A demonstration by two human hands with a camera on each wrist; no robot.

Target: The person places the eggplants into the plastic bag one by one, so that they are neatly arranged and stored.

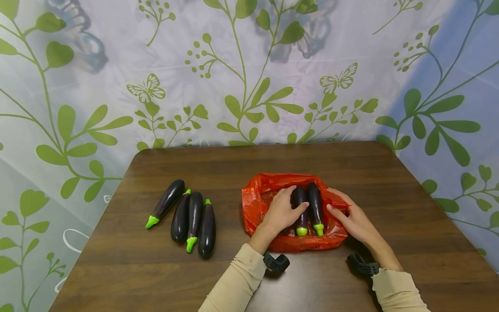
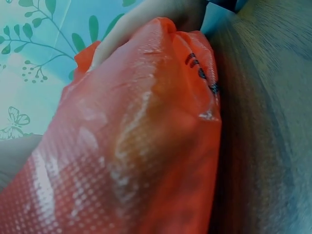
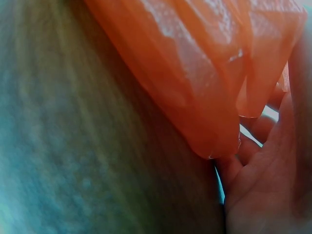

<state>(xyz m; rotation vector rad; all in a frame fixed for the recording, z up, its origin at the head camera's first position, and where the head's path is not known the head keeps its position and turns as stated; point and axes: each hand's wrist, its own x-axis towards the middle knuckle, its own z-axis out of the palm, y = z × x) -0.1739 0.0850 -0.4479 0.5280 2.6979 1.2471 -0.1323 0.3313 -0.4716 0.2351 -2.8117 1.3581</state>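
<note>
You are working at a brown table [image 1: 136, 268] with both hands at an open red bag [image 1: 253, 201]. The bag is sitting right of the middle of the table, and two dark purple eggplants are lying inside it, side by side, their green ends pointing toward you. Your left hand [image 1: 281, 211] is reaching into the bag. Its fingers are gripping the left eggplant [image 1: 302, 221], with the thumb lying across the top. The right eggplant [image 1: 315, 206] is resting just beside it. Your right hand [image 1: 355, 221] is pinching the right edge of the bag, with the thumb on the inside and the other fingers going round the outside. In the left wrist view, the bag is filling most of the space and showing some black marks [image 2: 195, 64].

Over on the left, well apart from the bag, four more eggplants [image 1: 195, 214] are lying on the table. Three are lying close together, and the one farthest left is slanting away at its green end. Some green ends are facing you and some are facing away. Behind the table, a pale cloth [image 1: 218, 26] is showing green leaves and butterflies.
</note>
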